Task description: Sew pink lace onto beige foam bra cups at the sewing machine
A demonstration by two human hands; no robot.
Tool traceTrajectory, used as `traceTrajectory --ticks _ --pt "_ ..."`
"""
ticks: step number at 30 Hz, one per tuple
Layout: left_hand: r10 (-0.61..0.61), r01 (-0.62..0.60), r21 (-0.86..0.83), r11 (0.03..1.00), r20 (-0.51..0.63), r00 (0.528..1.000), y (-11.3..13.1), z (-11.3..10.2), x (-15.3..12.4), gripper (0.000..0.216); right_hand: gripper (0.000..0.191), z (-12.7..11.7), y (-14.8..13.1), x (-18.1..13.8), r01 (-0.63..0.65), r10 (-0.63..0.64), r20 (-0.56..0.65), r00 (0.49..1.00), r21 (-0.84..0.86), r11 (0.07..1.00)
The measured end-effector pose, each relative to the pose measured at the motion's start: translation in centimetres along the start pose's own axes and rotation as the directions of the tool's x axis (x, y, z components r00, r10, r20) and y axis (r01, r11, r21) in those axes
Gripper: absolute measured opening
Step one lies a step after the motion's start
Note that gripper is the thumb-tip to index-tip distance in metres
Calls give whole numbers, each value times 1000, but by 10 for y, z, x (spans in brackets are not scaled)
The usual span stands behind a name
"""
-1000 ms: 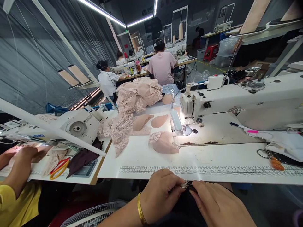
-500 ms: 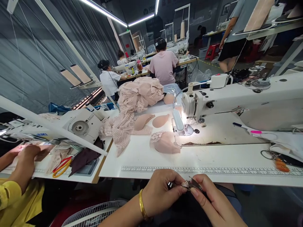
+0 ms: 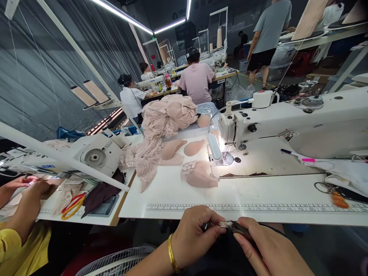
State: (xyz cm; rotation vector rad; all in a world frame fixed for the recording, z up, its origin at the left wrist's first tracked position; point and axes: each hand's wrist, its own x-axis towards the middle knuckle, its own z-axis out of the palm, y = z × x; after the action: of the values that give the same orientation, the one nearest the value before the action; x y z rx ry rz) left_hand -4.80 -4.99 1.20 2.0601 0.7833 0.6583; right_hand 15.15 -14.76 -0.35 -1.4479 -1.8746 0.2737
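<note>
My left hand [image 3: 194, 235], with a gold bangle on the wrist, and my right hand [image 3: 270, 249] meet below the table's front edge. Both pinch a small metal piece [image 3: 227, 225] joined to a dark strap or tool [image 3: 244, 229]; I cannot make out what it is. Dark cloth lies in my lap under them. On the white sewing table [image 3: 230, 193] beyond lie a pink lace bra cup [image 3: 199, 174], two foam cups [image 3: 184, 147] and a pile of pink lace [image 3: 166, 117]. The white sewing machine [image 3: 287, 120] stands at the right with its lamp lit.
A printed ruler [image 3: 253, 208] runs along the table's front edge. Orange-handled snips [image 3: 335, 197] and a pen [image 3: 296, 155] lie at the right. A co-worker in a yellow sleeve [image 3: 17, 241] works at the left machine, with red-and-yellow scissors [image 3: 71, 205] nearby. A fan guard [image 3: 112, 262] sits below.
My hands stay together on the small metal piece, shifting slightly. A person in a grey shirt has walked into view at the back right. The co-worker's hands at left moved a little.
</note>
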Motion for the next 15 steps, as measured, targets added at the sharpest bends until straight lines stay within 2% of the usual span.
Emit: traceTrajectory --ticks 4,8,15 --pt "144 -142 92 986 -12 990 2 -1 0 3 13 -8 1 4 76 -73 36 997 -97 992" --pt "301 -294 197 935 -5 954 -2 -2 -2 11 13 -14 1 10 137 -124 94 988 -154 979" --pt "433 -435 295 851 76 898 -5 -1 0 21 16 -25 5 15 192 -161 188 969 -160 968"
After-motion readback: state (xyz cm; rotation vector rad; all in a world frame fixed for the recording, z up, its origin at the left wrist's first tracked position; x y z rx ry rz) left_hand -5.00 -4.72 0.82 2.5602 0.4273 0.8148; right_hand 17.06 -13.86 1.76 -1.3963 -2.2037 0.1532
